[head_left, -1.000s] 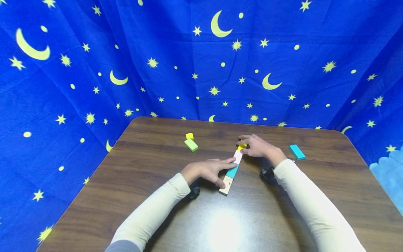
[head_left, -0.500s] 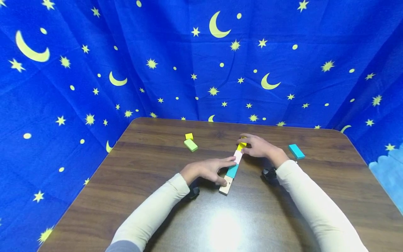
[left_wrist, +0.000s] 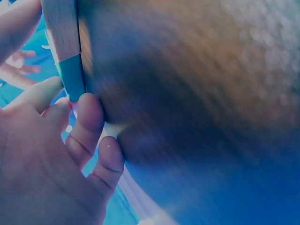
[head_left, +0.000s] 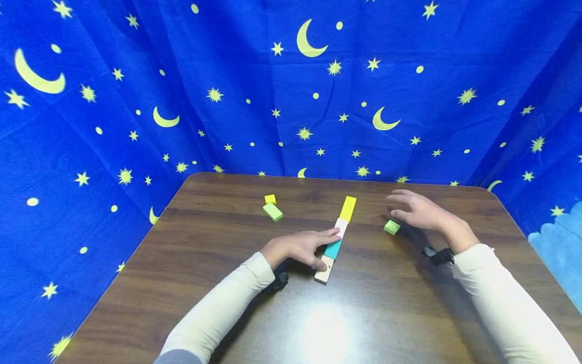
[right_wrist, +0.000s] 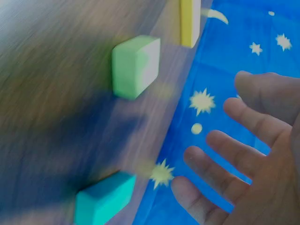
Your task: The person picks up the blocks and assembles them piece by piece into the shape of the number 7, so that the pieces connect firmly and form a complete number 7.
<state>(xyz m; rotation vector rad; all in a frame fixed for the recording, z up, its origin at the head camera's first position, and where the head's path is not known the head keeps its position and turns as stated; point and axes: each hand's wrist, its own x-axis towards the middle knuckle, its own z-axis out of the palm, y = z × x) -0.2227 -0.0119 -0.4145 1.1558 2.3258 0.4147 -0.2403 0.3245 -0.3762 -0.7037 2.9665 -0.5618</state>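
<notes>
A straight row of blocks lies on the table: a plain wooden block (head_left: 322, 275), a teal block (head_left: 333, 249), a pale pink block (head_left: 343, 225) and a yellow block (head_left: 348, 208) at the far end. My left hand (head_left: 297, 247) rests on the row, its thumb on the wooden block and fingertips by the teal and pink ones. My right hand (head_left: 423, 211) hovers with fingers spread, holding nothing. Below its fingertips sits a light green block (head_left: 392, 227). Another teal block (right_wrist: 105, 199) shows in the right wrist view; in the head view my right hand and arm hide it.
Farther left on the brown wooden table (head_left: 204, 242) lie another light green block (head_left: 273, 212) and a small yellow block (head_left: 270, 199). A blue curtain (head_left: 254, 91) with moons and stars hangs behind the table.
My right hand has left the yellow block and moved right. The light green block on the right now shows, and the teal block there is covered. My left hand stays on the row.
</notes>
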